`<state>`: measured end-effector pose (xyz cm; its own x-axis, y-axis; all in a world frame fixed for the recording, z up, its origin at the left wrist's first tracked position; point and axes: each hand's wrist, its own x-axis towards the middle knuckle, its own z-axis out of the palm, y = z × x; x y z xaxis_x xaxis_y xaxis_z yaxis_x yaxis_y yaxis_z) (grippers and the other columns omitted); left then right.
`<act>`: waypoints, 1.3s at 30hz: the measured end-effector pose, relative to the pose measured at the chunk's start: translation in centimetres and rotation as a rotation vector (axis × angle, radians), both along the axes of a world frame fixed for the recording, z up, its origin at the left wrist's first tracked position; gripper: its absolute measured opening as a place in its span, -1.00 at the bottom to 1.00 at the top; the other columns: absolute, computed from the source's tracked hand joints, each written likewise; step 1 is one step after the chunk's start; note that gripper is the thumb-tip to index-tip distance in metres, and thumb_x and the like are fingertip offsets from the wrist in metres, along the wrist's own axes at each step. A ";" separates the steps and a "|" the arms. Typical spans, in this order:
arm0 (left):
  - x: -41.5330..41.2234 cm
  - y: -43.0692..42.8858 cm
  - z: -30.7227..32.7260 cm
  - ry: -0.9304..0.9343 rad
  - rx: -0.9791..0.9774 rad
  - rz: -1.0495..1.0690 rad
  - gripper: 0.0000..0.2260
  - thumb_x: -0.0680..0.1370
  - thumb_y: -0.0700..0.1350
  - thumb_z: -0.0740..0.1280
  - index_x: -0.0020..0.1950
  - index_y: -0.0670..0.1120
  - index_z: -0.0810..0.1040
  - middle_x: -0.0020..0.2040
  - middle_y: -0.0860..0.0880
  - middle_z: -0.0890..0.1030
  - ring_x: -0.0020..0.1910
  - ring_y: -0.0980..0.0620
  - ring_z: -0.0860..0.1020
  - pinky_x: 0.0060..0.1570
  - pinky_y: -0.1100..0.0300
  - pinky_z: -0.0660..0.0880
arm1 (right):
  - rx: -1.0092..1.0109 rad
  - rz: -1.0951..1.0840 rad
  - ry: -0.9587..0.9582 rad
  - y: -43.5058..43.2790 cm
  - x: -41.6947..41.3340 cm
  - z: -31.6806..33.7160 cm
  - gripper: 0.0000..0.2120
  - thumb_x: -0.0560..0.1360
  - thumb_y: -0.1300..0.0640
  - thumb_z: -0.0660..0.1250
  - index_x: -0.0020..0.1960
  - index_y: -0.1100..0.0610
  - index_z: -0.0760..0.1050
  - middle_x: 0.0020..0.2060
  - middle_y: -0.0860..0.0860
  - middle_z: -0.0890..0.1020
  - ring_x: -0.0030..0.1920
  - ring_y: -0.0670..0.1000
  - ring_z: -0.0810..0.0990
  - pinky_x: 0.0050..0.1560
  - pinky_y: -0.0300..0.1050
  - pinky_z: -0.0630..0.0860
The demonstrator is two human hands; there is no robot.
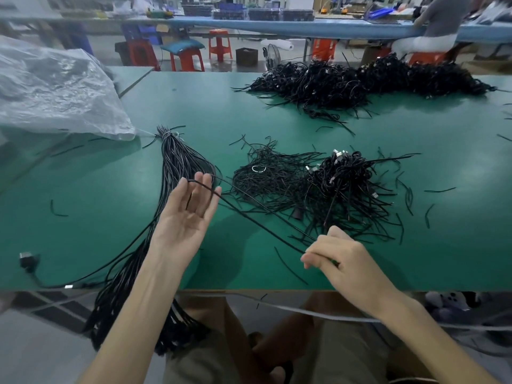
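In the head view, the left hand (191, 214) is raised with the palm up and the fingers straight. The black cable (249, 216) loops over its fingertips. The right hand (340, 259) pinches the other part of the cable. The cable stretches between both hands, above the green table (83, 189). It passes between the tied bundle (177, 162) and the loose pile (318, 187).

black cables (343, 187) | green table (91, 217) | clear-grey plastic bag (55, 90) | red-orange stools (188, 59) | blue crates (230, 6)
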<state>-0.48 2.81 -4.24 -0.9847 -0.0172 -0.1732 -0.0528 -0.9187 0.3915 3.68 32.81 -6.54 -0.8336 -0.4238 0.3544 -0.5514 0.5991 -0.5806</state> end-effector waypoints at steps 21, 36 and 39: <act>5.3 1.9 3.1 0.729 -0.957 -1.021 -0.70 0.76 -0.09 0.10 0.13 -0.27 0.52 -0.39 -0.04 0.62 -0.53 -0.03 0.45 -0.36 0.07 0.44 | -0.348 -0.129 -0.250 -0.1 -2.6 3.1 -0.65 0.65 -0.06 0.28 -0.26 0.04 0.57 -0.53 -0.02 0.34 -0.49 -0.02 0.23 -0.44 -0.15 0.19; 6.5 4.4 2.9 0.751 -0.824 -0.983 -0.46 0.71 0.16 0.05 0.18 -0.26 0.59 -0.29 -0.01 0.62 -0.47 0.11 0.46 -0.34 0.31 0.42 | -0.505 -0.294 -0.323 -1.0 -3.9 3.8 -0.61 0.66 0.00 0.28 -0.28 0.13 0.58 -0.53 -0.07 0.38 -0.44 -0.02 0.30 -0.27 -0.01 0.33; 6.2 5.3 2.6 0.856 -1.015 -1.121 -0.48 0.74 0.10 0.00 0.27 -0.28 0.56 -0.16 -0.09 0.65 -0.40 0.00 0.52 -0.23 0.29 0.44 | -0.502 -0.245 -0.309 -1.9 -3.3 4.9 -0.59 0.66 -0.01 0.29 -0.31 0.12 0.55 -0.54 -0.09 0.37 -0.45 -0.04 0.29 -0.29 -0.08 0.32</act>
